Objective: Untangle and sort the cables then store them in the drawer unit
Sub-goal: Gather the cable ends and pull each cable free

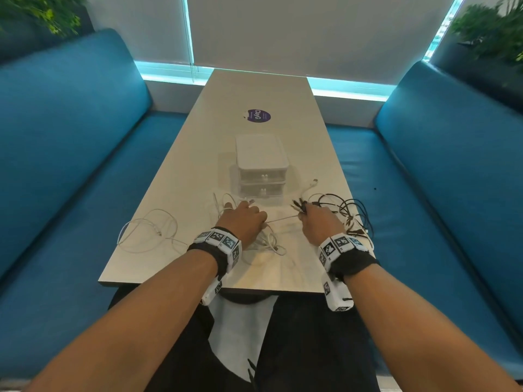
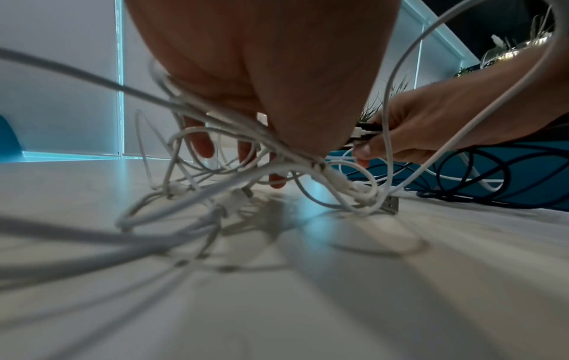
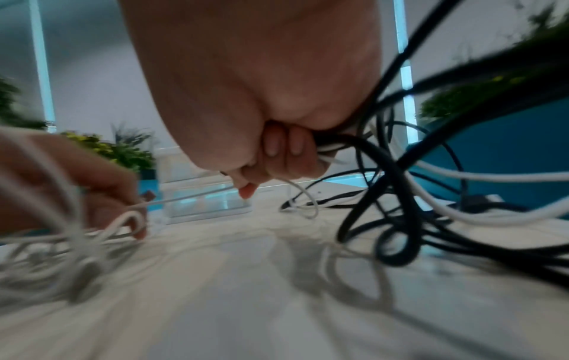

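Note:
My left hand [image 1: 244,219] grips a tangle of white cables [image 1: 264,241] near the table's front; its fingers [image 2: 201,143] curl through the white loops [image 2: 215,185]. My right hand [image 1: 318,219] holds a bunch of black cables [image 1: 351,213], with plug ends [image 1: 297,206] sticking out of the fist and curled fingers [image 3: 283,148] closed on them. One white cable [image 1: 283,218] runs taut between both hands. A clear two-drawer unit [image 1: 261,168] stands just beyond the hands, both drawers closed. A separate white cable [image 1: 147,230] lies loose at the left.
The long pale table [image 1: 254,91] carries a purple sticker [image 1: 259,116] further back. Blue benches [image 1: 65,142] flank both sides. Black cable loops hang near the table's right edge [image 1: 365,230]. Plants [image 1: 492,29] stand in the far corners.

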